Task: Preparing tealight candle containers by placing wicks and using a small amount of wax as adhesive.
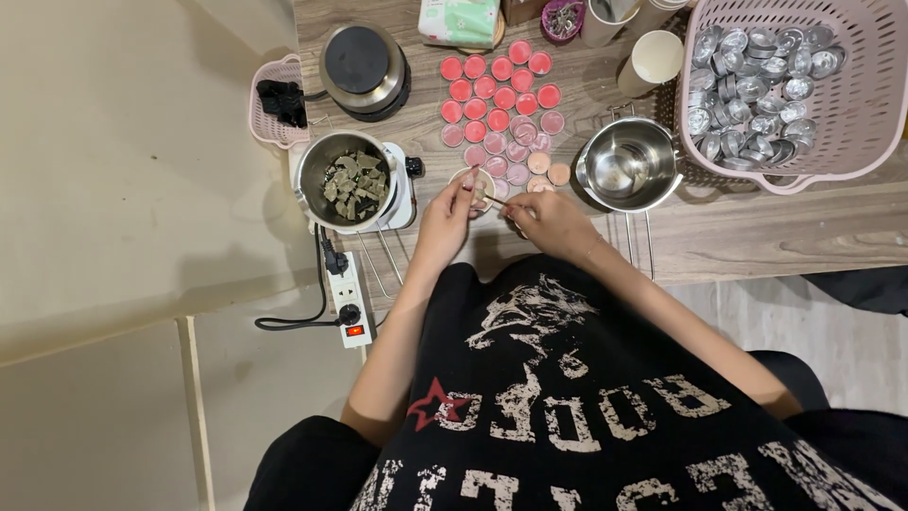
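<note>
My left hand (446, 216) holds a small round cup (472, 183) of pale wax at the near edge of the wooden table (757, 237). My right hand (547, 221) grips a thin wooden stick (494, 201) whose tip reaches into that cup. Just beyond lie rows of small round cups filled with red and pink wax (498, 95).
A steel pot of greenish chunks (347, 180) sits on a small white hotplate at the left, a dark round hotplate (363, 68) behind it. An empty steel pot (626, 167) stands at the right, by a pink basket of empty metal cups (761, 76). A power strip (348, 298) lies on the floor.
</note>
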